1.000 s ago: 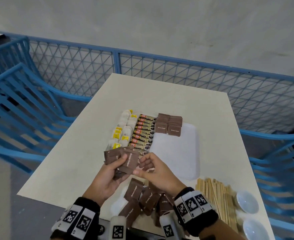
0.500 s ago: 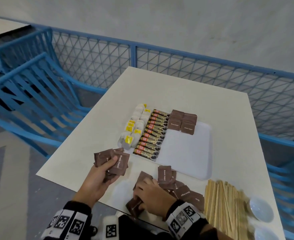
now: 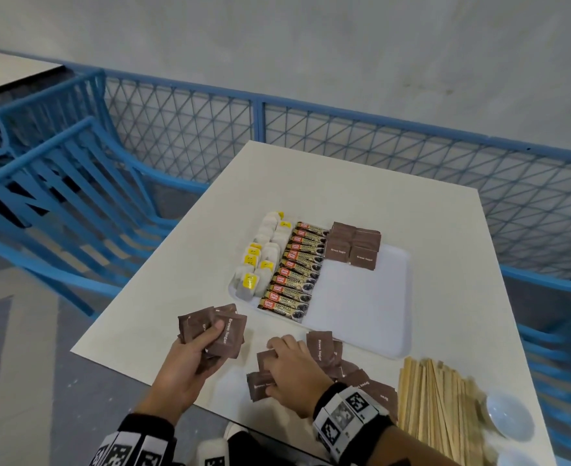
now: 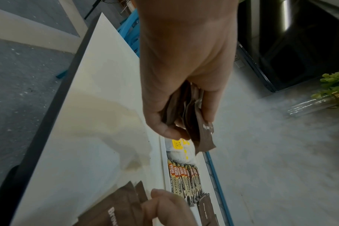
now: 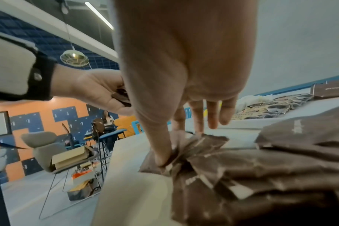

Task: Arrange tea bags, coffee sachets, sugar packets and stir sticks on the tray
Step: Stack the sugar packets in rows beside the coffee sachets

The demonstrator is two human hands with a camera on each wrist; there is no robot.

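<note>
A white tray [image 3: 371, 307] holds rows of tea bags [image 3: 260, 260], coffee sachets [image 3: 297, 267] and brown sugar packets [image 3: 354, 243] along its left and far side. Left of the tray's near corner, my left hand [image 3: 206, 341] grips a fanned bunch of brown sugar packets [image 3: 226, 331]; the bunch [image 4: 203, 134] also shows in the left wrist view. My right hand [image 3: 287, 368] is down on the loose pile of sugar packets [image 3: 324, 348] at the table's front edge. Its thumb and fingers pinch one packet [image 5: 203, 142]. Wooden stir sticks [image 3: 435, 408] lie to the right.
Two small white dishes [image 3: 509, 418] sit at the table's near right corner beside the sticks. Blue chairs [image 3: 58, 203] stand to the left and right, with a blue mesh railing [image 3: 344, 139] behind the table. The tray's right half is bare.
My right hand left the bunch in my left hand and dropped to the loose pile on the table. The left hand still holds its packets.
</note>
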